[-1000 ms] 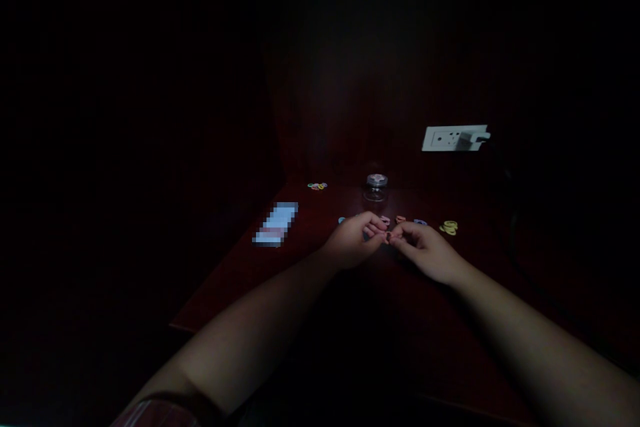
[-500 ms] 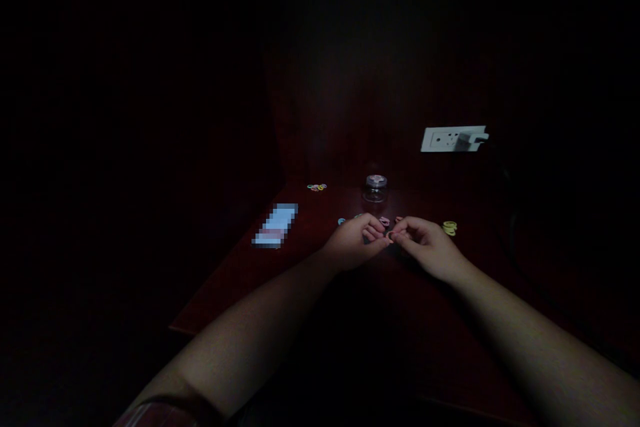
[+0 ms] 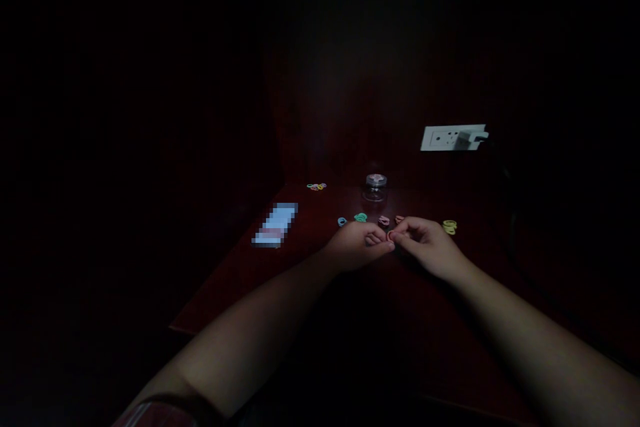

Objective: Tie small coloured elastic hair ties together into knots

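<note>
Between my two hands is a small orange-pink hair tie (image 3: 391,236). My right hand (image 3: 427,245) pinches it between thumb and forefinger. Curled fingers and the thumb of my left hand (image 3: 356,245) close on its left side. Just beyond the hands lie small piles of hair ties: blue ones (image 3: 342,221), green ones (image 3: 361,217), pink ones (image 3: 383,221) and orange ones (image 3: 399,219), the last partly behind my right fingers. To the right of that hand is a pile of yellow hair ties (image 3: 449,227).
A clear jar with a lid (image 3: 375,188) stands toward the back of the dark red table (image 3: 240,280). Mixed hair ties (image 3: 317,187) lie at the back left, near a phone with a lit, blurred screen (image 3: 275,225). A wall socket (image 3: 453,137) holds a plug. Surroundings are very dark.
My left hand has lowered slightly and its fingers have curled in, so the green hair ties show more fully. My right hand stays almost in place with the hair tie.
</note>
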Motion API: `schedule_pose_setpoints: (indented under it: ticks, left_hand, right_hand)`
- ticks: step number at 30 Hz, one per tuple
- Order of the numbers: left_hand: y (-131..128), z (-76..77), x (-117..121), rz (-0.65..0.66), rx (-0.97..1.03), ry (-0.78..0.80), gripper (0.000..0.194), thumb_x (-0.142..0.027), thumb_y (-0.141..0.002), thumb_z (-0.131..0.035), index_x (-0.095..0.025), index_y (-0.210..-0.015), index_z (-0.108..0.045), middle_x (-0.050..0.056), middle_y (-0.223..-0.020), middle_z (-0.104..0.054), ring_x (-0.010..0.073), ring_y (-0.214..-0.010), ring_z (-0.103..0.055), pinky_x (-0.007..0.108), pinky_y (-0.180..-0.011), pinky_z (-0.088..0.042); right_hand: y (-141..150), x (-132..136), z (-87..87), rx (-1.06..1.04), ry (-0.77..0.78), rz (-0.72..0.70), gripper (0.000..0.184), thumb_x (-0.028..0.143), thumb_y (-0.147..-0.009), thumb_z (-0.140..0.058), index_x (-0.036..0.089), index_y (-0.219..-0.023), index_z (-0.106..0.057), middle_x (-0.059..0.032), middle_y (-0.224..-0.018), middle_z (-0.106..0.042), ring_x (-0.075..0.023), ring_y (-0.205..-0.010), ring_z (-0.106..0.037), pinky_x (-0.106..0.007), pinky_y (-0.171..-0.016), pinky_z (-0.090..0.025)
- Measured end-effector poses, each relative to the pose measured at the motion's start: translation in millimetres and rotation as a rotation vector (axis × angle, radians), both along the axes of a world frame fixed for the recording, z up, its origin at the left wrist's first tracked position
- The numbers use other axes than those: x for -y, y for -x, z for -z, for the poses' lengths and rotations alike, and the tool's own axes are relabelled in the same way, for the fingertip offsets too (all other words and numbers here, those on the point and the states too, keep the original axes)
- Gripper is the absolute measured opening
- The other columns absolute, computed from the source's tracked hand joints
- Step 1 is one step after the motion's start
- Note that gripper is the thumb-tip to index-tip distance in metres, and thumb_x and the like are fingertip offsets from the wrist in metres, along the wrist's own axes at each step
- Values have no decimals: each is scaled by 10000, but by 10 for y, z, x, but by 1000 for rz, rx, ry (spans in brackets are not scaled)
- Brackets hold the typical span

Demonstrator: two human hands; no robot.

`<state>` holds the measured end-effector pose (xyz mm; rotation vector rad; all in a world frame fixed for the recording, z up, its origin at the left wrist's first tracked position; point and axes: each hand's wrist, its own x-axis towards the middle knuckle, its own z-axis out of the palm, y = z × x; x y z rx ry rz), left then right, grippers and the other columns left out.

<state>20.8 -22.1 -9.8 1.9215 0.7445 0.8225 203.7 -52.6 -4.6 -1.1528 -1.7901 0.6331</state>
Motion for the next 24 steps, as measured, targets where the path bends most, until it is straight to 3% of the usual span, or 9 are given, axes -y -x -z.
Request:
schedule_pose_setpoints:
  ticks: [5,9,13,18,24]
  left_hand:
    - [-6,10,-13,-31,1,-22,162,-288,-761,-654,-130,-793,-657,28,-708,-669,111,-632,-604,220,-590,-469]
    - [-3,30,-29,-18,-4,-24,153,-282,-762,-648,-133,-796,-656,27,-716,-671,106,-623,-595,210,-571,-454]
    - [4,45,-40,-11,-22,-50,151,-278,-760,-647,-128,-784,-646,22,-710,-654,97,-613,-573,202,-560,-440]
    - [17,24,-37,-26,-13,-91,149,-261,-783,-617,-120,-828,-632,28,-749,-655,84,-621,-553,192,-574,-429]
    - [7,9,-35,-46,123,-21,105,-202,-799,-579,-111,-850,-590,55,-794,-675,96,-668,-604,196,-609,-455]
  right_hand:
    - [44,36,-29,-22,30,-14,202,385,-758,-651,191,-710,-625,-5,-591,-557,-142,-561,-492,-279,-553,-422]
    - [75,60,-54,-106,7,-26,226,396,-733,-673,184,-793,-623,-9,-646,-576,-133,-573,-493,-265,-541,-413]
    - [66,60,-66,-93,30,-50,226,400,-761,-644,174,-754,-639,-18,-635,-597,-130,-568,-495,-264,-536,-402]
    - [46,52,-58,-180,166,-61,262,418,-760,-647,162,-713,-621,23,-544,-534,-98,-485,-447,-250,-502,-348]
    - [72,69,-24,-338,314,-142,285,438,-766,-648,172,-689,-581,38,-486,-505,-86,-451,-423,-244,-492,-330]
